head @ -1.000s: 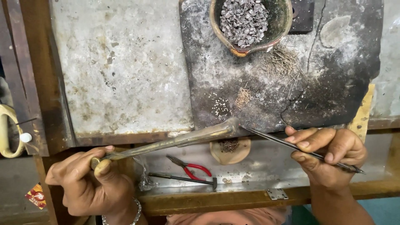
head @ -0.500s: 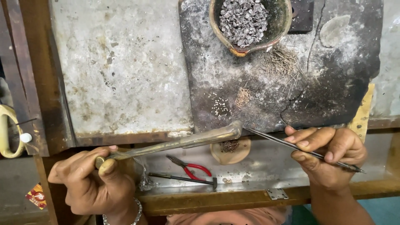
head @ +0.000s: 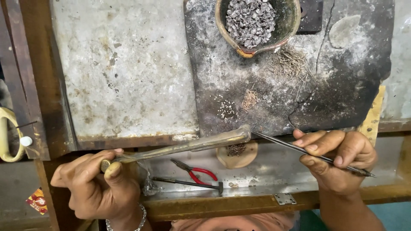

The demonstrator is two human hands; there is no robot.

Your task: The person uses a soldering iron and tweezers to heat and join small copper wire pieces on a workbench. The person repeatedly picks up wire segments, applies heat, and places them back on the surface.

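My left hand (head: 96, 184) grips the near end of a long brass blowpipe (head: 188, 145), whose bent tip lies at the front edge of a dark charred soldering slab (head: 342, 85). My right hand (head: 338, 160) holds thin dark tweezers (head: 295, 149) slanting up-left, their point almost touching the pipe's tip. On the slab lie a cluster of tiny pale beads (head: 225, 109), a small pile of brown bits (head: 249, 99) and a heap of fine wire pieces (head: 289, 64). Just below the pipe's tip sits a small round wooden dish (head: 237, 155) holding dark grains.
A clay bowl (head: 287, 34) of grey metal bits stands at the slab's top. A pale worn slab (head: 124, 68) fills the left. Red-handled pliers (head: 197, 171) and a small hammer (head: 188, 183) lie in the metal drawer tray (head: 274, 171). A yellow loop (head: 6, 137) hangs at far left.
The pipe's tip has shifted slightly to the right and my left hand has crept right with it. My right hand and the tweezers have held still.
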